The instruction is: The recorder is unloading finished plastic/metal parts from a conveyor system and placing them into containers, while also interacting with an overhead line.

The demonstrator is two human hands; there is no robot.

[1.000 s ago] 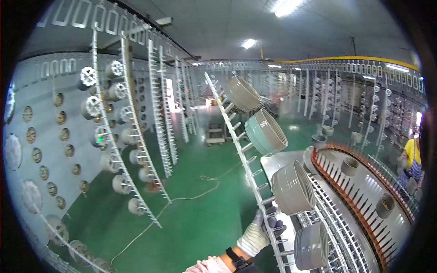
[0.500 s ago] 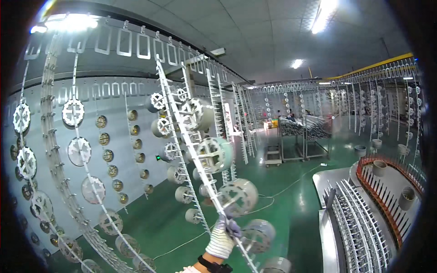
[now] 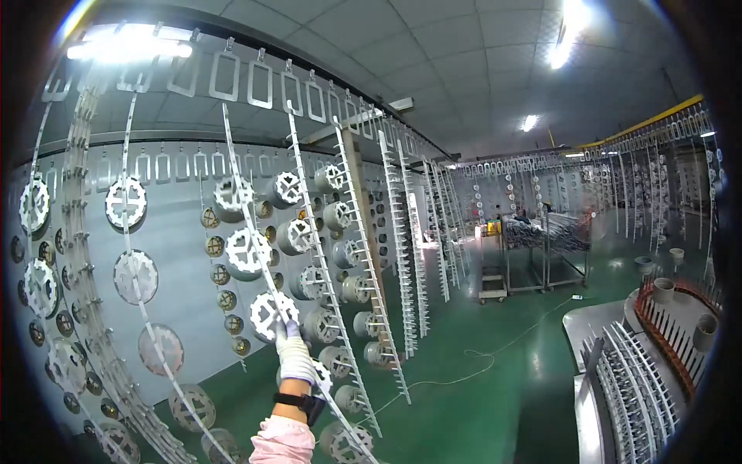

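Note:
My left hand [image 3: 294, 352], in a pale striped glove with greyish fingers, is closed around a long slanting metal hanging rod [image 3: 231, 141]. Silver wheel-like drums with cross spokes are fixed along this rod, one of them [image 3: 268, 315] just above my fingers. The rod runs on past my wrist toward the lower edge, with more drums below. Its upper end is close under a rectangular metal hanger loop [image 3: 225, 73]; whether the two are joined I cannot tell. A black band and pink sleeve show on this arm. My right hand is out of view.
Spiked hanging racks [image 3: 313, 209], some bearing drums, are close on the right. Disc-laden strands [image 3: 128, 267] hang at left. A metal table [image 3: 581, 325] with piled racks and an orange-edged spiked track stands at right. Farther back are loaded carts [image 3: 545, 267]; a cable [image 3: 464, 379] crosses the green floor.
My left hand and the rod with its drums have moved left, clear of the neighbouring racks they were in front of. The view has turned slightly left.

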